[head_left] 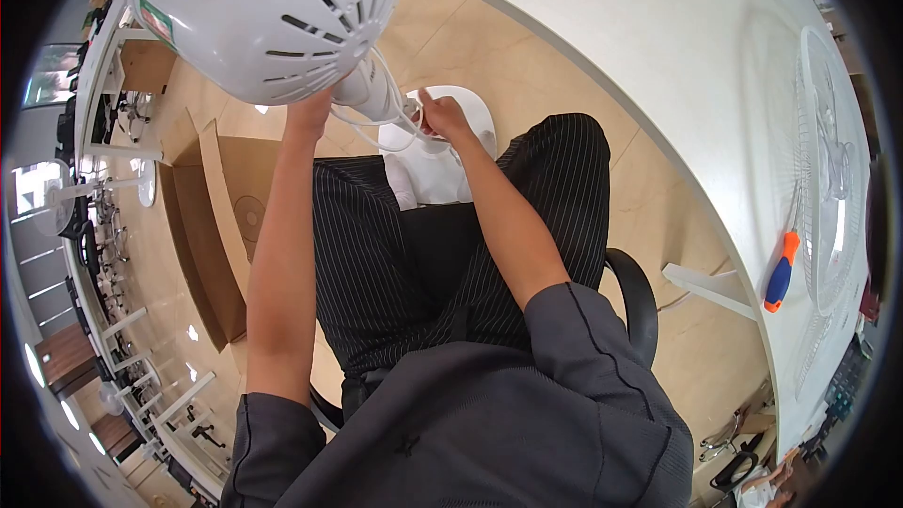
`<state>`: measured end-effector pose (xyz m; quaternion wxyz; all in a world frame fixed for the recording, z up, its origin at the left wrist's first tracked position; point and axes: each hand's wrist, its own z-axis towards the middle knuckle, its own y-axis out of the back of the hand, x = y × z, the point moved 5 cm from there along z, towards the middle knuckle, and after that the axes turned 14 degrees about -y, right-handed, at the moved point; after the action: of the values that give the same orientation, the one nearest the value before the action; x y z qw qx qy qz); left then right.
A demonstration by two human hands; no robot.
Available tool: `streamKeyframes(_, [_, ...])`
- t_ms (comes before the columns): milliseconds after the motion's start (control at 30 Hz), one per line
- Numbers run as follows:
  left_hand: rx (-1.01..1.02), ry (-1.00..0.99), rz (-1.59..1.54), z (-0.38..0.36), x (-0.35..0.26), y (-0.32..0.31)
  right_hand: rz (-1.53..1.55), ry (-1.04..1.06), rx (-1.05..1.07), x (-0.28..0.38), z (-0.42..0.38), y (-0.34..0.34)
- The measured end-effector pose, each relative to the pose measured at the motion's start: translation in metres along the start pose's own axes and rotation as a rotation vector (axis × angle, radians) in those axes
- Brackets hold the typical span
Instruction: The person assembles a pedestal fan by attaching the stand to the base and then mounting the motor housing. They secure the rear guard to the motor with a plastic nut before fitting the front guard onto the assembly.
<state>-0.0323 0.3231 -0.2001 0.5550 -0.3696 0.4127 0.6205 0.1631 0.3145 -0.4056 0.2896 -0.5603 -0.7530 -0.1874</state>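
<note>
the person sits with the fan held over the lap. the left hand [308, 116] is closed around the fan neck [362, 89], just below the motor housing [259, 14]. the right hand [442, 118] pinches the white cord [390, 127] just right of the neck, fingers closed on it. the fan's long axis runs from the base [442, 165] near the knees up and left to the housing. on the table [658, 47], far right, lie a screwdriver [781, 271] and a fan grille [828, 169].

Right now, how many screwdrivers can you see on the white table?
1. A screwdriver with an orange and blue handle lies on the white table at the right, beside the fan grille. Others may be hidden beyond the picture's edge.
</note>
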Motion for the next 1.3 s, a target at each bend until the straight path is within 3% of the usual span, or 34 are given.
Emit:
streamKeyframes(33, [0.017,0.007,0.017,0.0,-0.003,-0.001,-0.004,0.003,0.005,-0.001,-0.001,-0.006])
streamKeyframes(67, [0.034,0.013,0.034,0.0,-0.007,-0.002,0.033,0.171,-0.153,0.003,-0.006,-0.004])
streamKeyframes(133, [-0.018,0.006,0.095,-0.002,-0.013,-0.009,0.128,0.369,-0.168,0.007,-0.016,-0.004])
streamKeyframes(167, [-0.018,0.003,0.093,-0.002,-0.014,-0.01,0.128,0.372,-0.171,0.009,-0.012,0.002])
streamKeyframes(233, [-0.013,0.048,0.095,-0.003,-0.013,-0.01,-0.032,-0.074,0.025,0.0,0.001,0.001])
streamKeyframes(300, [-0.017,0.038,0.102,-0.004,-0.013,-0.009,0.04,-0.076,-0.017,-0.007,-0.007,-0.002])
streamKeyframes(367, [-0.016,0.023,0.104,-0.002,-0.015,-0.01,0.057,0.413,-0.212,0.005,-0.014,-0.001])
streamKeyframes(400, [-0.009,0.034,0.09,-0.002,-0.015,-0.011,0.054,0.323,-0.061,0.002,-0.005,-0.005])
streamKeyframes(433, [-0.004,0.046,0.076,-0.002,-0.014,-0.011,0.055,0.323,-0.063,0.007,-0.006,0.001])
streamKeyframes(500, [0.008,0.029,0.062,-0.002,-0.008,-0.006,0.021,-0.066,0.052,0.0,-0.007,0.003])
streamKeyframes(533, [0.014,0.021,0.055,-0.002,-0.008,-0.006,0.022,-0.068,0.054,-0.006,-0.007,-0.003])
streamKeyframes(600, [0.012,0.014,0.07,-0.003,-0.011,-0.008,0.026,0.536,-0.254,0.007,-0.019,-0.001])
streamKeyframes(633, [0.01,0.015,0.08,-0.002,-0.01,-0.008,0.028,0.536,-0.258,0.013,-0.022,0.003])
streamKeyframes(700, [0.011,0.022,0.096,-0.003,-0.008,-0.008,-0.073,0.117,-0.011,0.009,-0.014,0.0])
streamKeyframes(800, [0.02,0.018,0.116,-0.003,-0.008,-0.007,0.105,0.0,-0.135,-0.001,-0.014,0.007])
streamKeyframes(833, [0.023,0.011,0.119,-0.003,-0.007,-0.006,0.106,0.001,-0.136,-0.006,-0.011,0.004])
streamKeyframes(900, [0.037,0.011,0.074,-0.001,-0.004,-0.003,0.043,0.389,-0.104,0.003,-0.012,-0.003])
streamKeyframes(933, [0.042,0.014,0.049,-0.001,-0.007,-0.005,-0.007,0.244,-0.009,-0.001,-0.004,-0.003])
streamKeyframes(967, [0.047,0.017,0.024,0.0,-0.01,-0.008,-0.007,0.244,-0.01,0.001,0.0,-0.002])
streamKeyframes(1033, [0.022,0.012,0.147,-0.002,-0.017,-0.011,-0.108,0.022,-0.008,-0.004,0.007,-0.005])
streamKeyframes(1067, [0.021,0.012,0.148,-0.003,-0.017,-0.012,-0.109,0.022,-0.007,-0.007,0.001,-0.008])
streamKeyframes(1133, [-0.001,-0.006,0.138,-0.003,-0.017,-0.011,0.025,0.453,-0.366,0.005,-0.026,0.002])
streamKeyframes(1167, [-0.001,-0.008,0.139,-0.003,-0.014,-0.009,0.025,0.455,-0.366,0.01,-0.029,0.004])
streamKeyframes(1233, [-0.016,0.015,0.131,-0.004,-0.011,-0.007,-0.012,0.278,-0.057,0.01,-0.021,-0.001])
streamKeyframes(1267, [-0.022,0.021,0.128,-0.004,-0.01,-0.007,-0.014,0.28,-0.057,0.013,-0.018,0.005])
streamKeyframes(1300, [-0.012,-0.001,0.123,-0.003,-0.01,-0.007,-0.079,0.145,-0.086,0.011,-0.012,0.011])
